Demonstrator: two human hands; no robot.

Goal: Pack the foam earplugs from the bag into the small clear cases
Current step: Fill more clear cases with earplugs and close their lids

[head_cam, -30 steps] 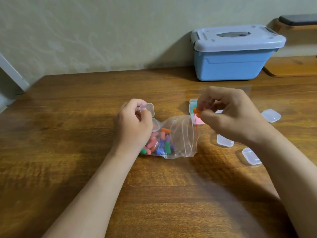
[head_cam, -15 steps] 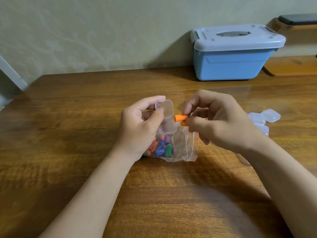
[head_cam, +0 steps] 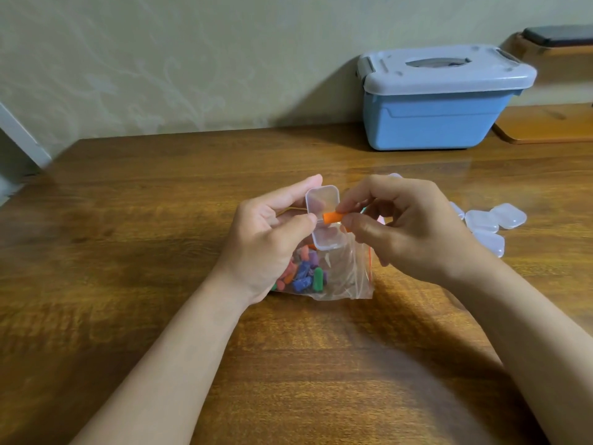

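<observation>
Left grip (head_cam: 272, 239), thumb and fingers closed on an open clear case (head_cam: 324, 220), holds it above the bag (head_cam: 340, 277) with the lid tipped up. Right grip (head_cam: 414, 229) pinches an orange earplug (head_cam: 333, 217) between thumb and forefinger, its free end over the case at the hinge line. More earplugs (head_cam: 305, 274) in mixed colours lie in the bag on the desk (head_cam: 128, 252). Spare cases (head_cam: 494, 223) sit closed just right of the right hand; a blue box (head_cam: 439, 101) stands by the wall
</observation>
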